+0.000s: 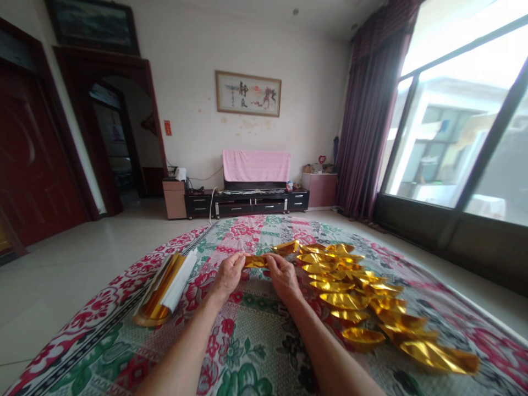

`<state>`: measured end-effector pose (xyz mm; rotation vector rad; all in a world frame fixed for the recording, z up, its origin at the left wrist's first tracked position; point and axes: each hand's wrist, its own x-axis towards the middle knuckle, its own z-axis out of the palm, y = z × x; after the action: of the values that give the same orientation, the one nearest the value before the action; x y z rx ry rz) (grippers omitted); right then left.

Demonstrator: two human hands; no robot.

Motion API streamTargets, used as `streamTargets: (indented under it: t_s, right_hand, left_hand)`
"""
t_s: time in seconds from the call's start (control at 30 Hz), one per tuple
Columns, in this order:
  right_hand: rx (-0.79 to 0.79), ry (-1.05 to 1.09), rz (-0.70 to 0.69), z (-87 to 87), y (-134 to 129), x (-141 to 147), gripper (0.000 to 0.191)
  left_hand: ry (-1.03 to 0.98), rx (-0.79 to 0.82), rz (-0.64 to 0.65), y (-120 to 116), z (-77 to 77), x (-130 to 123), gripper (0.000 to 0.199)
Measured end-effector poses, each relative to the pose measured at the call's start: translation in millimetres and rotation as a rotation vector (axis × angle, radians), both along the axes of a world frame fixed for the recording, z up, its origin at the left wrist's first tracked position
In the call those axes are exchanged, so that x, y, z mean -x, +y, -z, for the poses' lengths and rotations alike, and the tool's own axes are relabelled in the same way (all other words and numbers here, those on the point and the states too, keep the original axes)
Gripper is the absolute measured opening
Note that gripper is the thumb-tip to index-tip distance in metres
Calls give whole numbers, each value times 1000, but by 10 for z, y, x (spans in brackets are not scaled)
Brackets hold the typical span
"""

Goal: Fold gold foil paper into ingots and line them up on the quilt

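Note:
A small piece of folded gold foil paper [256,262] is stretched between my two hands above the patterned cloth [247,324]. My left hand [231,272] pinches its left end, and my right hand [284,275] pinches the right end. Just beyond my right hand, several folded gold paper boats [345,300] stand in slanting rows on the right part of the cloth. A stack of gold and white paper sheets [167,286] lies to the left of my left hand, its sheets curling up.
Past the cloth's far edge, a low black cabinet [251,206] stands against the wall, with a pink cloth [256,166] over the object on it. A purple curtain [363,121] and large window are at the right; a red door [37,148] is at the left.

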<state>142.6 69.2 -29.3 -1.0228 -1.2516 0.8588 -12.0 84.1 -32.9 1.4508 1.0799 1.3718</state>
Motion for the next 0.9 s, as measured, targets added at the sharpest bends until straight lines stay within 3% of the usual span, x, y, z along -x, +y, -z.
streamTargets:
  t_s: [0.23,0.33,0.57,0.77,0.9]
  right_hand:
    - [1,-32,16,0,-5,10,44]
    - [7,-22,65,-3,-6,11,45]
    - [7,-18,37,8,6,6,45]
    - [-9,-38,23,9,12,6,45]
    - [-1,-34,53,5,6,5,46]
  left_hand:
    - [45,-28,-69,46,51,-12,41]
    - [39,-7,-44,30,38,-39,40]
    - [-16,50,-22,-44,-33,-58,40]
    - [9,-23,-70,-2,1,-39,39]
    - [3,-22,-32,14,19,-37,40]
